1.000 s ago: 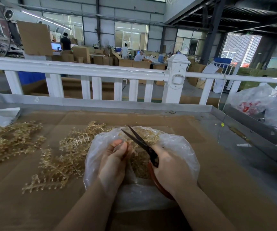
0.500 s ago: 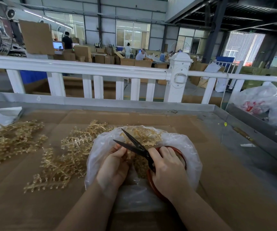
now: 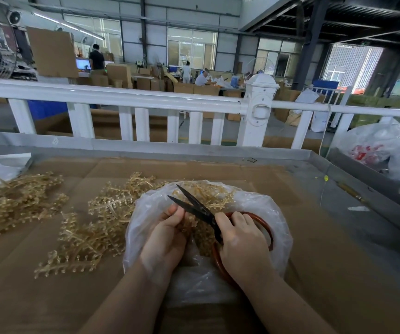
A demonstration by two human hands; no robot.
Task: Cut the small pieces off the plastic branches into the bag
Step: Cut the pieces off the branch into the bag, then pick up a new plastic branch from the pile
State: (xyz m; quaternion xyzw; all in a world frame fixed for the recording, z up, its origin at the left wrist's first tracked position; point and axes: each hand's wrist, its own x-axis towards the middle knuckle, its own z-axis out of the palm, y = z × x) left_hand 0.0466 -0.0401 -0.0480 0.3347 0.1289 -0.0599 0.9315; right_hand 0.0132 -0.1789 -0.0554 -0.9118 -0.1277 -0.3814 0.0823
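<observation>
left hand point(image 3: 164, 239): pinching a plastic branch point(image 3: 189, 224) over the bag point(image 3: 261, 208), most of it hidden behind the fingers
right hand point(image 3: 241, 239): gripping scissors point(image 3: 194, 204), blades apart, red handles half covered
loose branches point(image 3: 93, 225): piled left on the tabletop point(image 3: 314, 273)
cut pieces point(image 3: 214, 196): in the bag, blurry
</observation>
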